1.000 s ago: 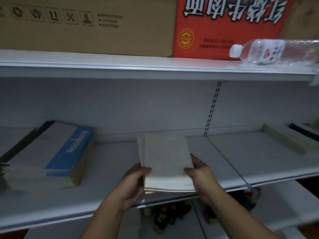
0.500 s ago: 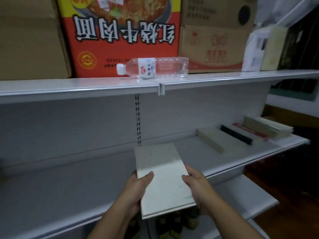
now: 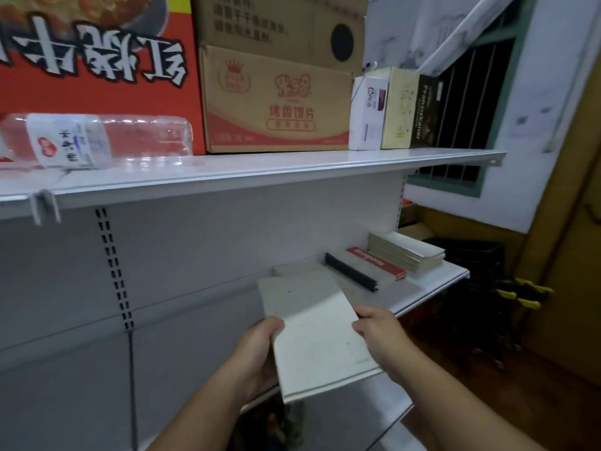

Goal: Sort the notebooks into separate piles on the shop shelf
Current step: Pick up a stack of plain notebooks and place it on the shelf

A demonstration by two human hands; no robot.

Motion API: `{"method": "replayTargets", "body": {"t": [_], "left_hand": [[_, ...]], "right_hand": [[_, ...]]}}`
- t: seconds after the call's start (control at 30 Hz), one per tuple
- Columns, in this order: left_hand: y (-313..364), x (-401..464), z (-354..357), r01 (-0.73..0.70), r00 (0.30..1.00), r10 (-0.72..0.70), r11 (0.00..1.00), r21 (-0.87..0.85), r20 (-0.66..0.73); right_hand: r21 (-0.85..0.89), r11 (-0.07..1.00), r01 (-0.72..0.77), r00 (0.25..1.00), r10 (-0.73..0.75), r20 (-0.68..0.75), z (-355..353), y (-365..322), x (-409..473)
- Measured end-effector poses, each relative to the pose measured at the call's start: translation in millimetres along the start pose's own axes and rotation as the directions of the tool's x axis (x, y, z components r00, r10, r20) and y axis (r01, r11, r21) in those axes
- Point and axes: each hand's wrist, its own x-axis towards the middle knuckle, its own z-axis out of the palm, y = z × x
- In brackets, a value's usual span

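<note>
The white shelf (image 3: 419, 289) is the landmark, its upper board (image 3: 260, 172) running across the view above. On that board, from the left, stand a red carton (image 3: 97, 60), a brown carton (image 3: 276, 102) and small boxes (image 3: 390, 109); a clear bottle (image 3: 97, 141) lies on its side in front of the red carton. At the shelf's right end lies a cream pile (image 3: 406, 252). Just left of the pile lies a red-spined book (image 3: 375, 263), then a black-spined one (image 3: 351, 271), then a grey pile (image 3: 302, 270) nearer the middle. A pale notebook (image 3: 312, 333) is held in the air over the shelf's front edge, tilted, its far end overlapping the grey pile in view. The left hand (image 3: 257, 353) grips its left edge with the thumb on the cover and the fingers underneath. The right hand (image 3: 379, 336) grips its right edge, fingers curled round it.
</note>
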Motion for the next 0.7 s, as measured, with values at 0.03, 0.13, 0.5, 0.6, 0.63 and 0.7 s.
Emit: {"method": "replayTargets", "body": {"t": [0.03,0.13,0.5,0.6,0.63,0.7], "left_hand": [[0.9,12.5,1.6,-0.004,1.000,0.004,0.999,0.035,-0.006],[9.0,53.8,2.3,-0.037,0.998,0.041,0.995,0.092,-0.045],[25.0,182.7,22.5,-0.061,0.973,0.102,0.978,0.198,-0.205],[21.9,195.9,26.6,-0.080,0.948,0.161,0.956,0.283,-0.275],[21.3,199.5,28.9,-0.076,0.939,0.171,0.949,0.305,-0.297],[19.0,207.2,32.9,-0.068,0.917,0.192,0.939,0.338,-0.350]], "right_hand": [[-0.020,1.000,-0.003,1.000,0.003,-0.007,-5.1,-0.5,11.3],[-0.062,0.998,0.005,1.000,-0.006,-0.014,-15.0,-3.6,49.1],[-0.303,0.953,-0.031,0.999,0.035,0.007,-36.7,-22.5,183.7],[-0.398,0.918,-0.002,0.997,0.034,0.073,-37.5,-16.7,207.1],[-0.396,0.918,0.028,0.995,0.014,0.103,-38.9,-14.7,215.5],[-0.367,0.925,0.097,0.987,-0.042,0.154,-40.8,-12.7,230.0]]}}
